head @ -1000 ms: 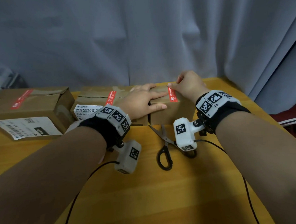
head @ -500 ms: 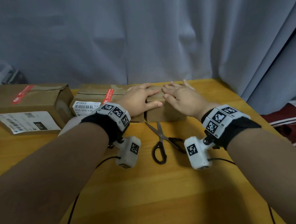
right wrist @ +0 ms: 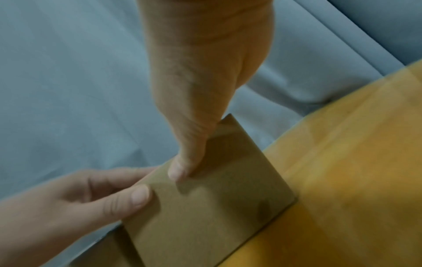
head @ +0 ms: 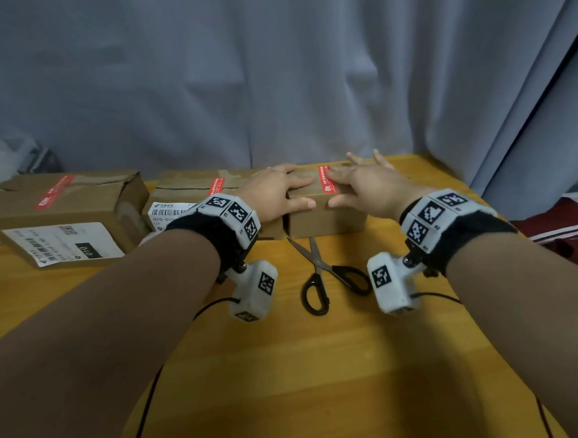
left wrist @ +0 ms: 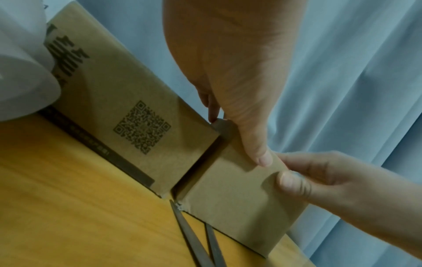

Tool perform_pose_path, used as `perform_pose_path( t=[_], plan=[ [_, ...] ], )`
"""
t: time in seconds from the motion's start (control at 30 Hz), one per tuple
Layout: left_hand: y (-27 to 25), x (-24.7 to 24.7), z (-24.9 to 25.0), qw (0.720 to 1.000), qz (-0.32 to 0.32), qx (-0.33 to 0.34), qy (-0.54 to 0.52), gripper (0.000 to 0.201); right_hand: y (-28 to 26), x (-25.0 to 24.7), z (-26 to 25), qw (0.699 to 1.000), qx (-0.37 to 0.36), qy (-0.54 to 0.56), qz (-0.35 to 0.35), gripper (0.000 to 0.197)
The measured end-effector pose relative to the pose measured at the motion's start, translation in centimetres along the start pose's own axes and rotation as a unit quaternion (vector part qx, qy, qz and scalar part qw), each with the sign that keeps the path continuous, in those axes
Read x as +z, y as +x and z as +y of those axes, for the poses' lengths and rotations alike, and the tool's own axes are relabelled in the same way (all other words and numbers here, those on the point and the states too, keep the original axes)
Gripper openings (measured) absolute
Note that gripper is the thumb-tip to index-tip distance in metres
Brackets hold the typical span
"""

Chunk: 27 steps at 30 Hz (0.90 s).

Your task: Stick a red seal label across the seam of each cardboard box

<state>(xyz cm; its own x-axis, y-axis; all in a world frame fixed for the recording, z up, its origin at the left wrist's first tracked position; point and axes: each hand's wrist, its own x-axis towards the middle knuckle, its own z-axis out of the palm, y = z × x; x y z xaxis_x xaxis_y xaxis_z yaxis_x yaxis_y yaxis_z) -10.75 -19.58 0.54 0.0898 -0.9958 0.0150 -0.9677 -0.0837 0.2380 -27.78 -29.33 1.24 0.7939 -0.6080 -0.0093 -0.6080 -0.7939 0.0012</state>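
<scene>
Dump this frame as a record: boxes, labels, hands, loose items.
boxes: left box, middle box, right box, in a row on table
labels: red, one per box top: left label, middle label, right label
left hand: fingers on right box top, thumb on its front
right hand: fingers spread on right box top at right label, thumb on front
scissors: blades open, on table before right box

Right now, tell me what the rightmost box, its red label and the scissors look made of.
Rightmost box: matte brown cardboard, crisp folded edges. Red label: thin printed sticker, paper or film unclear. Scissors: grey metal blades; glossy black handles, probably plastic.
</scene>
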Motion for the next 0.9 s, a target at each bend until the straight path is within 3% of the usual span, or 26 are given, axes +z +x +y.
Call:
perform_pose_path(
  t=[0.1,0.2,0.3,0.43,0.5,0.77,0.9],
  plan=[
    [0.1,-0.1,-0.1,1.0,-0.005,0.003,0.008,0.061,1.1,-0.7,-0.1,0.995,0.011,-0.068,-0.078,0.088],
    [0.4,-0.1,-0.2,1.0,-0.005,0.001,0.017,0.061,1.8,-0.5,-0.5,0.992,0.013,-0.085,-0.091,0.094],
    [0.5,0.0,-0.2,1.0,-0.005,-0.011,0.029,0.061,1.5,0.2,-0.5,0.998,-0.006,-0.055,-0.035,0.08],
    [0.3,0.0,0.3,0.999,0.007,-0.011,0.045,0.058,0.3,1.4,-0.8,0.993,-0.055,0.021,0.106,0.043],
    [0.3,0.0,0.2,0.998,0.014,-0.007,0.054,0.059,0.0,1.8,-1.0,0.985,-0.066,0.044,0.15,0.033],
    [1.3,0.1,-0.1,0.994,0.013,-0.028,0.108,0.062,0.9,1.4,-1.8,0.972,0.016,0.151,0.178,0.017],
    [-0.5,-1.0,-0.8,0.993,0.073,-0.029,0.085,0.059,0.2,1.0,-2.6,0.967,0.004,0.166,0.192,0.02]
  ],
)
